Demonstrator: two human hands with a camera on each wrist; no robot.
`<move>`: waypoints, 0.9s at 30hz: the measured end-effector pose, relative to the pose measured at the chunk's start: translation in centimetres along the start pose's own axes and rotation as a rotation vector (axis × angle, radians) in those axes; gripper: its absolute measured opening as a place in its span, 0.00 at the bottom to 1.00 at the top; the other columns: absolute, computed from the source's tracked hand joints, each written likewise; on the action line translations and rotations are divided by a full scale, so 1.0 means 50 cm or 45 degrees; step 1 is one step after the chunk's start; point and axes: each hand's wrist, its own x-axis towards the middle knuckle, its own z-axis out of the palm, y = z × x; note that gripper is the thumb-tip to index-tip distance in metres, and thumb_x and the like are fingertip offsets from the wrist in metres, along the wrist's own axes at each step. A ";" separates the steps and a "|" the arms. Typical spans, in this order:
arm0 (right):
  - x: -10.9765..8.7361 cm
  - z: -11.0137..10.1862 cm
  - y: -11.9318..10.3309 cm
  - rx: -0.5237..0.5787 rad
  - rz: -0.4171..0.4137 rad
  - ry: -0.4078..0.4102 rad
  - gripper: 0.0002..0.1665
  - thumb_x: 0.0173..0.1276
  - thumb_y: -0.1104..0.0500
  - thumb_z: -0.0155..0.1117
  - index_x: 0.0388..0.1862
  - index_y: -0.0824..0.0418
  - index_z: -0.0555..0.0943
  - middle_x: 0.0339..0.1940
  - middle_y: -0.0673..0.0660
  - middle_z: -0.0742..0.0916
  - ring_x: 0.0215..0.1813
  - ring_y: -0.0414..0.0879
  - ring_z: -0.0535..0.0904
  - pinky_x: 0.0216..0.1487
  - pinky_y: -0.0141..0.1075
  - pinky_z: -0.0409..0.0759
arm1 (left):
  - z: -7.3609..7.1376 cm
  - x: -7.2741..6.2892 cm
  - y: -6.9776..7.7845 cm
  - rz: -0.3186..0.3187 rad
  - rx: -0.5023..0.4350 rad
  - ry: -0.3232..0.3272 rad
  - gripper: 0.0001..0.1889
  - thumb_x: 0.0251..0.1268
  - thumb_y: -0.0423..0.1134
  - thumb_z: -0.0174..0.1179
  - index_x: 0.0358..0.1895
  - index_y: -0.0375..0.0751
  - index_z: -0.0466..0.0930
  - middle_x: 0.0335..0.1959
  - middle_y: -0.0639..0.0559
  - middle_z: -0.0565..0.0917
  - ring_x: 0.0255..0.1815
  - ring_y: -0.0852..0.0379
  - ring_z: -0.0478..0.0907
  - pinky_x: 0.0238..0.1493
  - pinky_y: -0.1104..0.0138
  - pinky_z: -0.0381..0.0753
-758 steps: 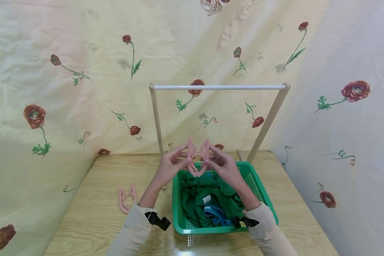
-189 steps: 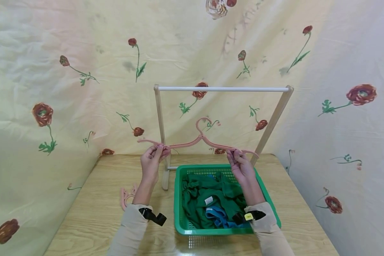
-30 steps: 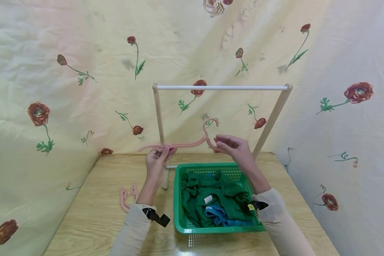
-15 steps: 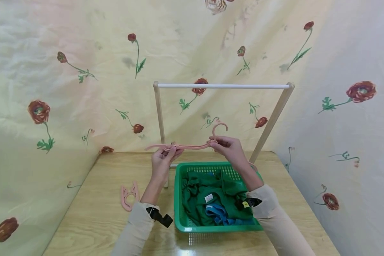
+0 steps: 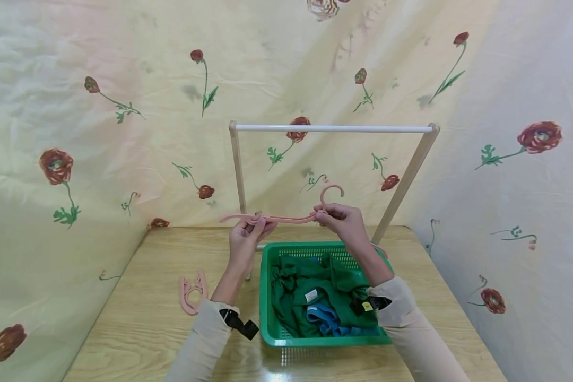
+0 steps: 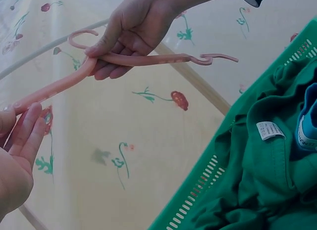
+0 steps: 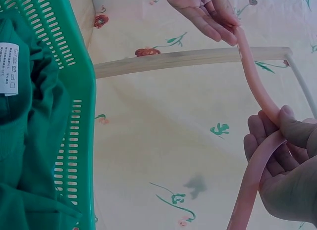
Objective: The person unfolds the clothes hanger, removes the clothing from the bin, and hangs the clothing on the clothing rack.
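Observation:
A pink folding clothes hanger [image 5: 293, 219], its arms spread, is held above the green basket. My left hand [image 5: 242, 245] pinches one arm of it between thumb and fingers. My right hand [image 5: 347, 225] grips it at the centre joint, just below the hook [image 5: 332, 191]. In the left wrist view the other hanger arm [image 6: 163, 58] runs out past my right hand, with a notch near its tip. A second pink hanger [image 5: 183, 297], folded up, lies on the table by my left forearm.
The green plastic basket [image 5: 265, 297] on the wooden table [image 5: 138, 323] holds a dark green garment [image 5: 293, 286] with a white label and a blue cloth [image 5: 322, 317]. Behind it stands a wooden rack with a white bar [image 5: 334, 128]. Flowered cloth hangs all around.
Earlier the hanger was folded, then spread with a hand on each arm. Within the last second my right hand has taken the centre joint, and the hanger has shifted slightly right.

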 end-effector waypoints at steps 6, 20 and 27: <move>-0.001 -0.004 -0.004 -0.010 -0.001 0.029 0.16 0.72 0.60 0.68 0.51 0.72 0.85 0.34 0.43 0.92 0.33 0.36 0.86 0.40 0.30 0.87 | 0.002 -0.001 0.005 0.008 0.018 -0.056 0.02 0.75 0.28 0.56 0.45 0.37 0.77 0.41 0.49 0.90 0.44 0.56 0.90 0.57 0.58 0.84; -0.011 -0.034 -0.012 -0.059 -0.008 0.062 0.23 0.72 0.58 0.68 0.55 0.76 0.82 0.33 0.41 0.92 0.38 0.37 0.90 0.43 0.28 0.86 | -0.007 -0.020 -0.016 -0.155 0.347 -0.190 0.16 0.72 0.30 0.62 0.57 0.23 0.76 0.42 0.48 0.90 0.44 0.55 0.90 0.52 0.61 0.87; -0.025 -0.057 -0.009 -0.072 0.027 0.092 0.22 0.72 0.57 0.69 0.56 0.74 0.83 0.34 0.38 0.91 0.41 0.32 0.87 0.44 0.25 0.83 | -0.016 -0.036 -0.032 -0.269 0.747 -0.431 0.14 0.70 0.35 0.65 0.55 0.32 0.82 0.47 0.41 0.88 0.43 0.63 0.85 0.46 0.72 0.85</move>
